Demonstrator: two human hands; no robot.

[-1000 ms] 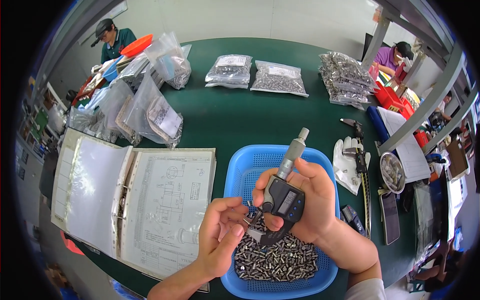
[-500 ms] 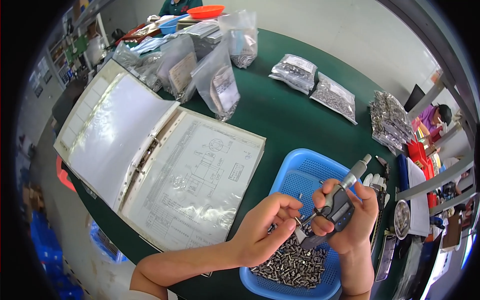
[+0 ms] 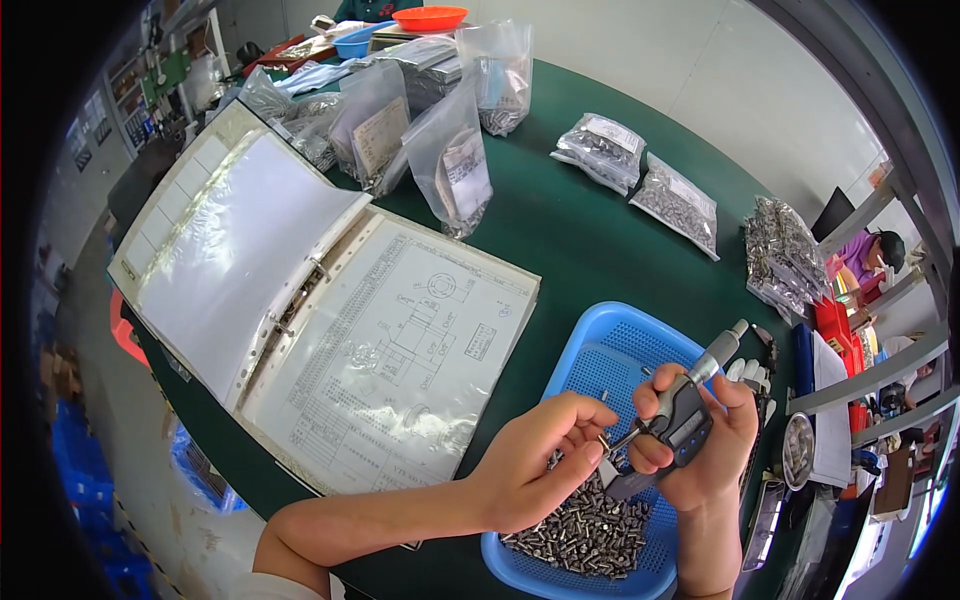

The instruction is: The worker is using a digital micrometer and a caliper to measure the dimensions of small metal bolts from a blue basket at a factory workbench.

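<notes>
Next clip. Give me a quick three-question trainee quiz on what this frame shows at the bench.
1. True or false: the right hand holds a digital micrometer.
2. What lies piled in the blue basket?
A. small metal parts
B. folded gloves
C. paper sheets
3. Fill the gap: the left hand pinches a small metal part at the micrometer's ____ end.

Key
1. True. The fingers wrap the tool's body, with its thimble pointing up and away.
2. A. A heap of small metal parts fills the basket's near end.
3. Measuring (anvil) end. The open binder with a drawing lies to the left on the green table.
</notes>
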